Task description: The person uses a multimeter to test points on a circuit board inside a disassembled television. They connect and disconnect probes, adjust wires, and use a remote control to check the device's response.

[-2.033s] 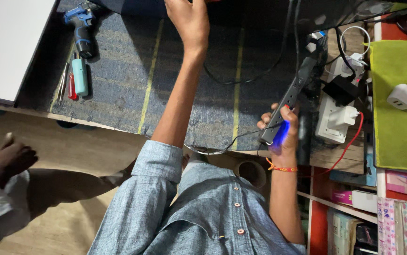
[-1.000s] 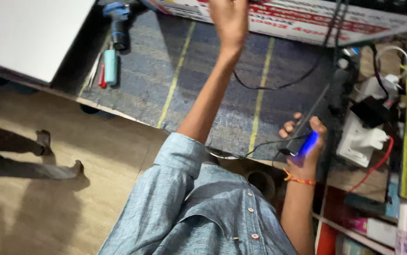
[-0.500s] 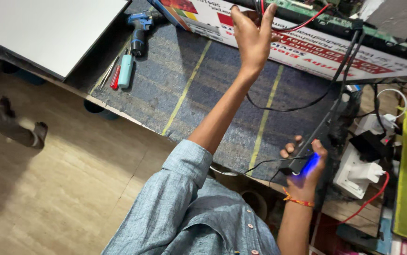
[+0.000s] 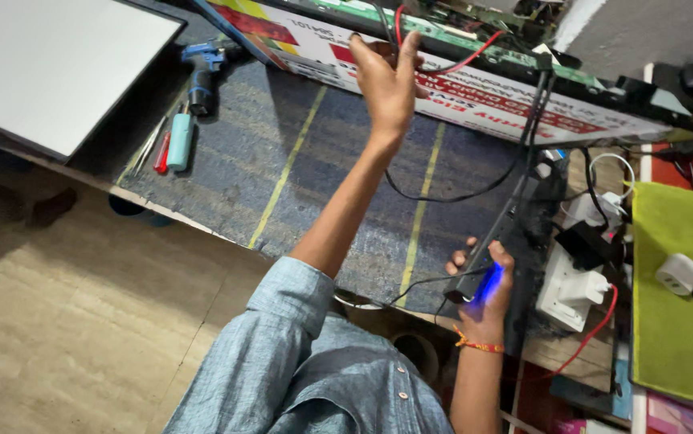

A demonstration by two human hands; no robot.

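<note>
Both hands are working over the counter (image 4: 226,173), which is covered with a grey-blue mat marked by yellow lines. Left hand (image 4: 388,76) is reaching up toward 12 o'clock with the arm fully extended, fingers curled and pinching red and black wires (image 4: 398,24) that are running off the green circuit board (image 4: 459,24) along the far edge. Right hand (image 4: 481,285) is sitting at about 4 o'clock, near the counter's front edge, closed around a dark handheld tool (image 4: 487,257) that is glowing blue at the palm end; its long black body is pointing up toward 1 o'clock. A black cable (image 4: 451,193) is sagging between the two hands across the mat.

A long panel with a printed red-and-white backing (image 4: 475,88) is lying along the far edge beneath the circuit board. At 10 o'clock a blue cordless drill (image 4: 202,68) is lying on the mat, with a teal-handled screwdriver (image 4: 179,143) and a red-handled tool (image 4: 161,153) just beside it. A large white panel (image 4: 49,68) is occupying the upper left. At 3 o'clock a white power strip (image 4: 571,289) with plugs and a red wire is resting, and a green cloth (image 4: 680,337) is lying at the far right, carrying a white adapter (image 4: 680,273).
</note>
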